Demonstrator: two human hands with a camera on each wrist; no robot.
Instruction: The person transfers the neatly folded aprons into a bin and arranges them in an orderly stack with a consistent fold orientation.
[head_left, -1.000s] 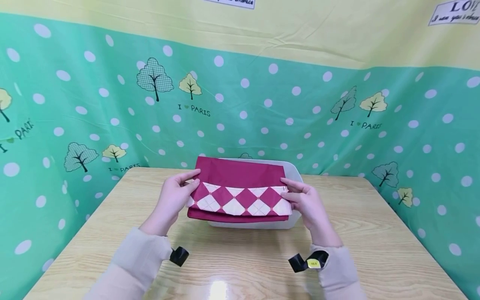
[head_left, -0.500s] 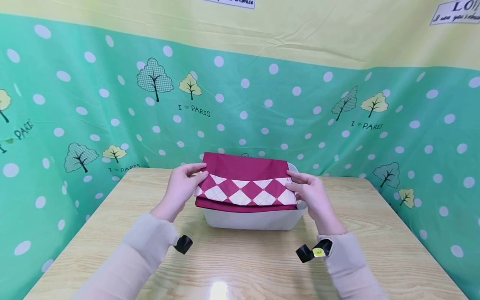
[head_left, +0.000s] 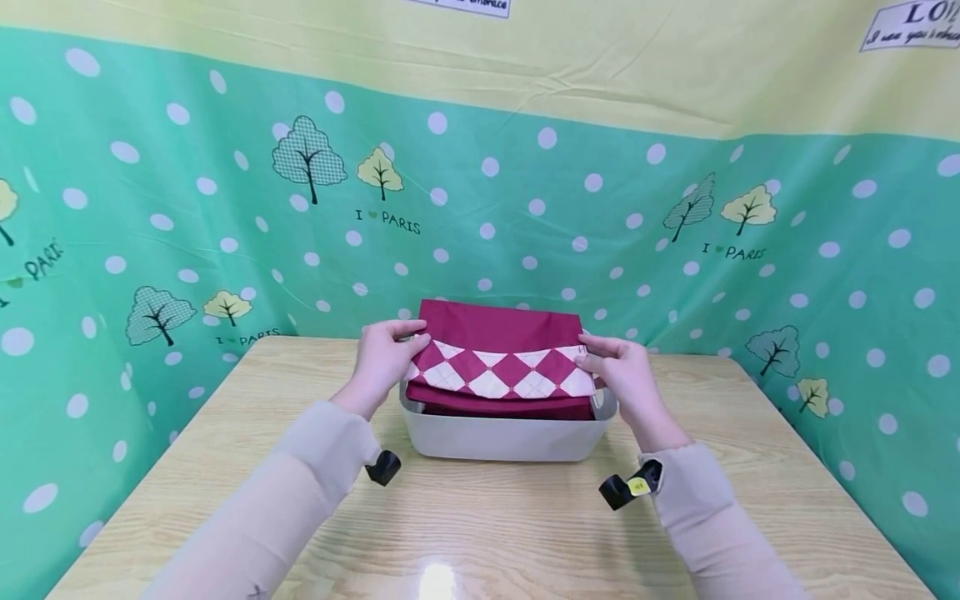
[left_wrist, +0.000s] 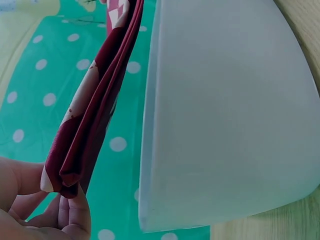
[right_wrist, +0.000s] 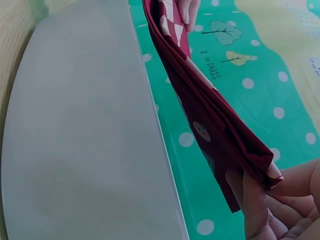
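A folded maroon cloth [head_left: 502, 327] with a maroon and white diamond band hangs over a white plastic bin [head_left: 510, 437]. My left hand [head_left: 384, 362] pinches its left end between thumb and fingers. At the opposite end my right hand [head_left: 624, 375] grips the fold the same way. Seen from the left wrist, the folded layers [left_wrist: 92, 115] of the cloth stand above the rim of the bin [left_wrist: 230, 110], apart from it. In the right wrist view the cloth [right_wrist: 215, 115] slants down to my fingertips [right_wrist: 255, 195]. Most of the bin's inside is hidden behind the cloth.
The bin stands toward the back of a light wooden table [head_left: 480, 525]. Behind and beside the table hangs a green and yellow curtain [head_left: 480, 167] with dots and printed trees. A small black camera [head_left: 384, 467] is strapped at the left wrist, another camera [head_left: 617, 492] at the right.
Both hands have carried the cloth up, back and slightly to the right. More of the bin's front wall now shows below it. The bin has stayed in place.
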